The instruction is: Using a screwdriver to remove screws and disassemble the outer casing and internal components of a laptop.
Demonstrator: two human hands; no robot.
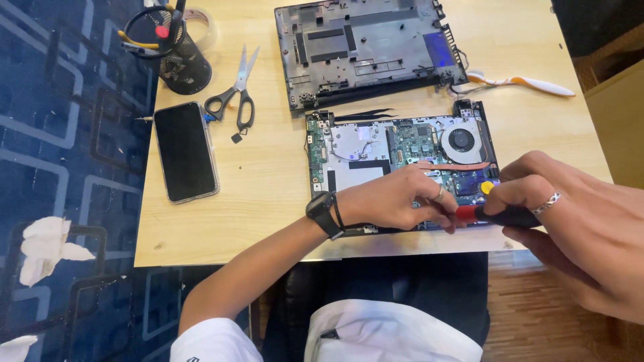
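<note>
Two hands work over the opened grey laptop base with its bare green circuit board [402,151], lying near the front edge of the pale wooden desk [268,181]. The right hand [577,221] is closed around a red-and-black-handled screwdriver [500,214]; the left hand [402,198], fingers pinched together, steadies its tip. Best to keep the shaft upright and press lightly, so the tip stays seated.

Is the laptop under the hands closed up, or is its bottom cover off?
Cover off. The laptop shows its bare circuit board and fan, and the grey bottom cover lies separately behind it.
</note>
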